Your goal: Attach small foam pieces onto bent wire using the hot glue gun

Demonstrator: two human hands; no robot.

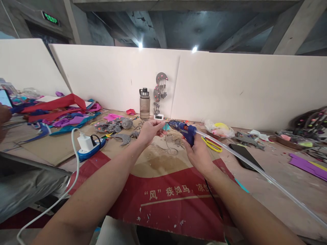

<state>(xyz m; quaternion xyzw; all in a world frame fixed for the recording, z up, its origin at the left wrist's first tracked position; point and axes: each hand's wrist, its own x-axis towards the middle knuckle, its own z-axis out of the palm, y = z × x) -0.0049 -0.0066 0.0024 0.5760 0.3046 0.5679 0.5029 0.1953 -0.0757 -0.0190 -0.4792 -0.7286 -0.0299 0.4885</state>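
My left hand [151, 132] is closed in a pinch, with a small teal piece [166, 127] at its fingertips; the exact shape of that piece is hard to make out. Wrapped around the handle of a blue hot glue gun [188, 133] is my right hand [198, 154]. The gun's nozzle points left, close to the teal piece. A long clear glue stick [245, 162] runs out of its back toward the lower right. Below the hands, grey cord [171, 149] lies loosely on the red and tan cardboard [158, 166].
Grey felt pieces [123, 139] and a power strip [89, 151] lie left. A water bottle [144, 105], small clock [158, 117] and grey moon hanging ornament [161, 77] are behind. Yellow-handled scissors [213, 145] and a phone [245, 157] lie right. Another person's hand [4, 114] shows far left.
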